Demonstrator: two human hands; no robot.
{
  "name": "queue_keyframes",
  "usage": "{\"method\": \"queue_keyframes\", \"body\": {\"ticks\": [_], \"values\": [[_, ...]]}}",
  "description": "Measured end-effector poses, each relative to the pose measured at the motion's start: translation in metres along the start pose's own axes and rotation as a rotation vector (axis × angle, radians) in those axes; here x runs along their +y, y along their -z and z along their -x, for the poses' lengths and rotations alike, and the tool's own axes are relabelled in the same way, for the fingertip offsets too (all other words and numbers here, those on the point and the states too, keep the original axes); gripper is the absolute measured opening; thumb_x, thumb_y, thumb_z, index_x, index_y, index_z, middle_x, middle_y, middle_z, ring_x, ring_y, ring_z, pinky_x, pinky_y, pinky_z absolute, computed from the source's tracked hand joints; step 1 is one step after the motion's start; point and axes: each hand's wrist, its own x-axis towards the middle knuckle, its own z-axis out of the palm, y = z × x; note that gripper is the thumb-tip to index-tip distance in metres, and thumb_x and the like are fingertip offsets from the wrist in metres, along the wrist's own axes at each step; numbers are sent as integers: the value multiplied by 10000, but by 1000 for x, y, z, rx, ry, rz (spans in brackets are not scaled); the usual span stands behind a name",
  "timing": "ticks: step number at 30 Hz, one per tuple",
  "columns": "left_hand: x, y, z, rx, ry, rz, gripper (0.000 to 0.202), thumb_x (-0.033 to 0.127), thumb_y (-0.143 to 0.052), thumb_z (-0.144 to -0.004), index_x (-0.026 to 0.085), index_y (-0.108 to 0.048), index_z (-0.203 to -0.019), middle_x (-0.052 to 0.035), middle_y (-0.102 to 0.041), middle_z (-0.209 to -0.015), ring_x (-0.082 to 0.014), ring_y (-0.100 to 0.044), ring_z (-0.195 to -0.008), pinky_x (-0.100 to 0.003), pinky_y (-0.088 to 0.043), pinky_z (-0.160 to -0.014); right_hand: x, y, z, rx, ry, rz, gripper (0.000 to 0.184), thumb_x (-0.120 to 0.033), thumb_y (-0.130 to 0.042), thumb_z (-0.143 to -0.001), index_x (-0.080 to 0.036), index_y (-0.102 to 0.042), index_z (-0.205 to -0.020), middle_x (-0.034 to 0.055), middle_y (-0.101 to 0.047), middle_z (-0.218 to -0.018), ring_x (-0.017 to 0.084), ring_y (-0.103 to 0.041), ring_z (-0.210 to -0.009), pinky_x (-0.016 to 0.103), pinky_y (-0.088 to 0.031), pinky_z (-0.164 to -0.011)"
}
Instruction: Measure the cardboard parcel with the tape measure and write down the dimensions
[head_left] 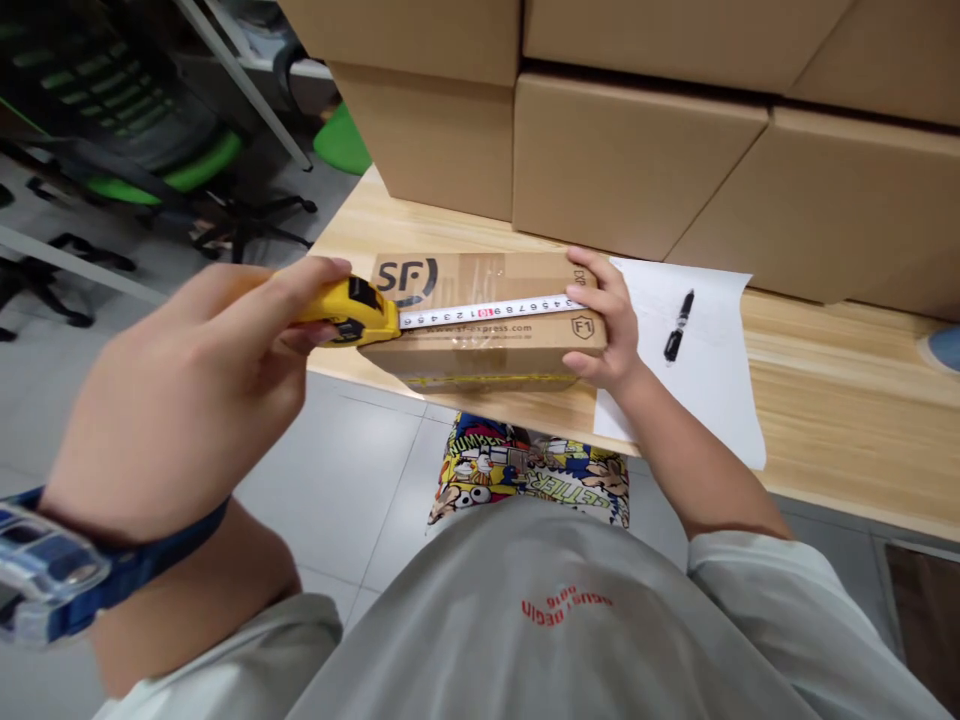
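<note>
A small brown cardboard box printed with SF lies near the front edge of the wooden table. My left hand is closed around the yellow case of a tape measure at the box's left end. Its white blade stretches along the top of the box to the right end. There my right hand grips the box's right end, fingers on top and thumb at the near side. The blade's tip is hidden by those fingers.
Right of the box, a white sheet of paper bears a black pen. Large cardboard boxes are stacked along the back of the wooden table. Office chairs stand at the far left. A blue object sits at the right edge.
</note>
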Motion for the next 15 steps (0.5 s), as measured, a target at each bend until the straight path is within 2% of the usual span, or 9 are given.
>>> {"method": "queue_keyframes", "body": {"ticks": [4, 8, 12, 15], "values": [[-27, 0, -3, -24, -11, 74, 478, 393, -328, -1034, 467, -473, -1483, -17, -655, -1291, -250, -637, -1076, -365, -494, -873, -1, 8, 4, 6, -38, 20, 779, -891, -589, -677, -500, -518, -1346, -12, -426, -1536, 434, -393, -1467, 768, -275, -1191], [-47, -2, -9, -47, -13, 43, 454, 432, -356, -1036, 423, -515, -1462, -23, -679, -1216, -225, -640, -989, -331, -472, -808, -5, 11, 5, 18, -15, 19, 795, -875, -613, -666, -515, -511, -1368, -25, -437, -1544, 446, -410, -1463, 788, -265, -1190], [-59, -8, -7, -34, -41, 117, 463, 433, -376, -1029, 432, -494, -1477, -21, -665, -1272, -240, -651, -1092, -345, -495, -879, -7, 10, 3, 47, 21, 63, 812, -892, -573, -682, -516, -496, -1398, -19, -460, -1536, 452, -444, -1439, 803, -299, -1160], [-60, -11, -3, -35, -30, 163, 473, 430, -385, -1025, 461, -471, -1489, -15, -648, -1333, -256, -645, -1149, -375, -504, -935, -8, 8, 0, 73, 51, 34, 756, -831, -574, -730, -510, -510, -1412, -14, -482, -1535, 439, -472, -1419, 792, -308, -1163]]}}
